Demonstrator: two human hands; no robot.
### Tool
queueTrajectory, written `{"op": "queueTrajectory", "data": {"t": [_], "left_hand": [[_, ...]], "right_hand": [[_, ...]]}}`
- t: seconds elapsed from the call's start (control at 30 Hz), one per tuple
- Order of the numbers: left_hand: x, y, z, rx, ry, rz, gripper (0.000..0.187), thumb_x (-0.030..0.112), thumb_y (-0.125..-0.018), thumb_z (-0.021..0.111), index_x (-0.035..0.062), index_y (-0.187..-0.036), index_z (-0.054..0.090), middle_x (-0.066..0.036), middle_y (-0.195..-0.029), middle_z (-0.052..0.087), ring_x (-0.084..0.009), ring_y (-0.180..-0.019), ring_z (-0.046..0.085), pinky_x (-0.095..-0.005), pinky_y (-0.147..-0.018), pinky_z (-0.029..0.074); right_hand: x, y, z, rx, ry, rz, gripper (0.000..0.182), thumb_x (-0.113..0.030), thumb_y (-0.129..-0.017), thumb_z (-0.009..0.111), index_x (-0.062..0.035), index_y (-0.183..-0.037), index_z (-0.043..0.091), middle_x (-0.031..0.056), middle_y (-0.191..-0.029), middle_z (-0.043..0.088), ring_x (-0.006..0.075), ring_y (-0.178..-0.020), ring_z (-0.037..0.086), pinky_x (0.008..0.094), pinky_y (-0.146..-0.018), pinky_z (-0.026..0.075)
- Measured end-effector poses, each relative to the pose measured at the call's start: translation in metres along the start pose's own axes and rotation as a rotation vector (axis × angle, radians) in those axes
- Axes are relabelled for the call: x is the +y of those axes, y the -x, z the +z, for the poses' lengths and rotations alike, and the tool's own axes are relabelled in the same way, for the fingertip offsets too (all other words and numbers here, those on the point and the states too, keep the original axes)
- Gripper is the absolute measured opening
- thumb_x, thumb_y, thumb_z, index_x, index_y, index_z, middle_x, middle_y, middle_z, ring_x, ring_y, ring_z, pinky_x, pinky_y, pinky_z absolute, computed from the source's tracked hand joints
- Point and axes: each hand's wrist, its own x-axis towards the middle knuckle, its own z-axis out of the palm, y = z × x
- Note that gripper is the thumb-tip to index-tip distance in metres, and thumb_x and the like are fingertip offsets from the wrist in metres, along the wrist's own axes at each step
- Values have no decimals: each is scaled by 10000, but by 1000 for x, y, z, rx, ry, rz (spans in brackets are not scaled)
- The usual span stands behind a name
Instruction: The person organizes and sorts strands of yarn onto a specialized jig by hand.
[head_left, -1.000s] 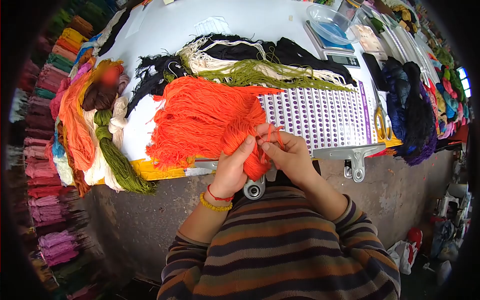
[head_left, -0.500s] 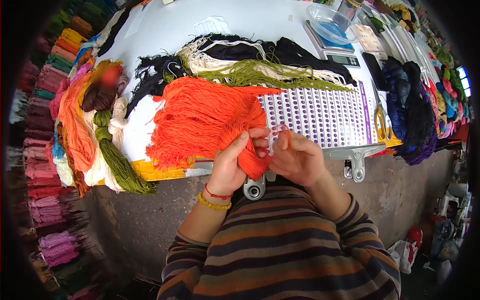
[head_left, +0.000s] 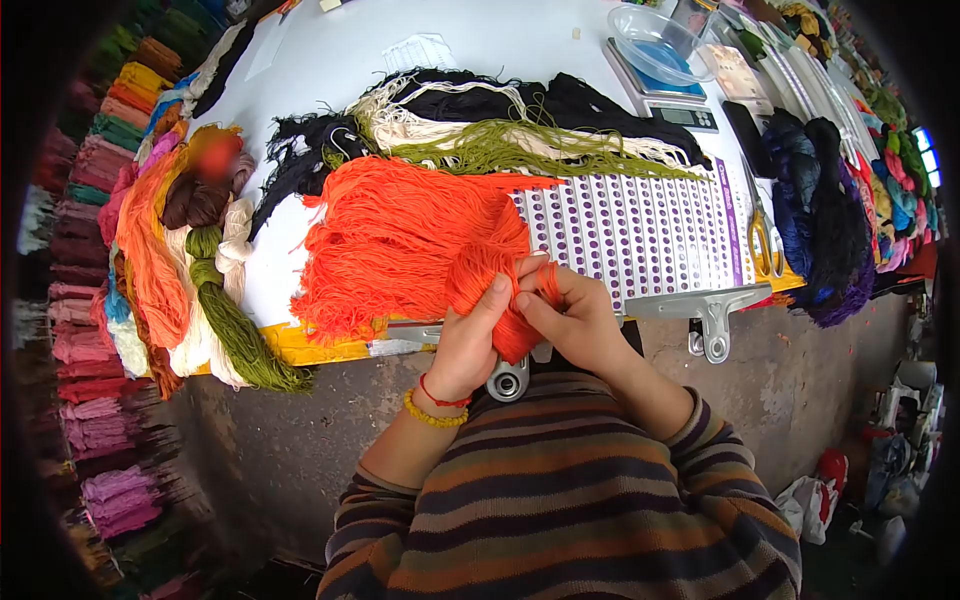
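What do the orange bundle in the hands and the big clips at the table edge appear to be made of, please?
Orange yarn bundle: soft matte fibre, loose fine strands, likely wool or acrylic. Clips: bare metal, judging by the silvery shine.

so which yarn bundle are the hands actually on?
The bright orange bundle at the table's front edge; left hand and right hand grip its end. The green, black and cream bundles lie untouched.

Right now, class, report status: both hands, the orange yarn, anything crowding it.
Left hand clamped on orange yarn bundle. Right hand pinching strands at its end. Olive yarn and dotted card lie alongside.
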Motion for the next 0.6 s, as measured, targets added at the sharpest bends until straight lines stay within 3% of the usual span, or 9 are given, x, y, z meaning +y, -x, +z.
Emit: {"op": "queueTrajectory", "data": {"t": [0.2, 0.27, 0.37, 0.43, 0.6], "left_hand": [[-7, 1, -7, 101, 30, 20, 291, 153, -885, 491, -50, -1094, 507, -119, -1093, 546, -171, -955, 537, -288, -814, 440], [-8, 1, -8, 144, -150, 109, 225, 86, -866, 503, -54, -1041, 520, -123, -1014, 572, -193, -933, 548, -310, -830, 439], [-7, 0, -3, 223, -59, 120, 143, 78, -835, 565, -25, -934, 569, -85, -923, 602, -141, -816, 561, -267, -730, 461], [-6, 1, -4, 221, -33, 116, 149, 83, -834, 567, -24, -938, 569, -84, -919, 602, -138, -815, 559, -266, -730, 461], [-5, 0, -4, 230, -11, 103, 138, 98, -844, 554, -22, -912, 565, -85, -890, 599, -148, -801, 559, -275, -731, 459]], "right_hand": [[3, 0, 2, 32, -124, -40, 53, -11, -831, 535, 25, -851, 569, 5, -721, 579, 38, -671, 500, 189, -621, 423], [6, 1, 2, 36, -112, -61, 48, -8, -833, 529, 22, -840, 567, 10, -727, 585, 42, -678, 505, 195, -630, 426], [16, -1, -1, 26, -128, -51, 45, 0, -832, 522, 14, -820, 564, 16, -733, 593, 49, -689, 516, 207, -648, 434], [17, -1, -1, 13, -158, -18, 46, 6, -829, 520, 9, -810, 563, 17, -735, 596, 51, -693, 522, 213, -656, 438], [7, 1, 1, 70, -276, 36, 39, -23, -818, 525, -2, -803, 553, 23, -705, 580, 57, -597, 498, 206, -526, 399]]}}
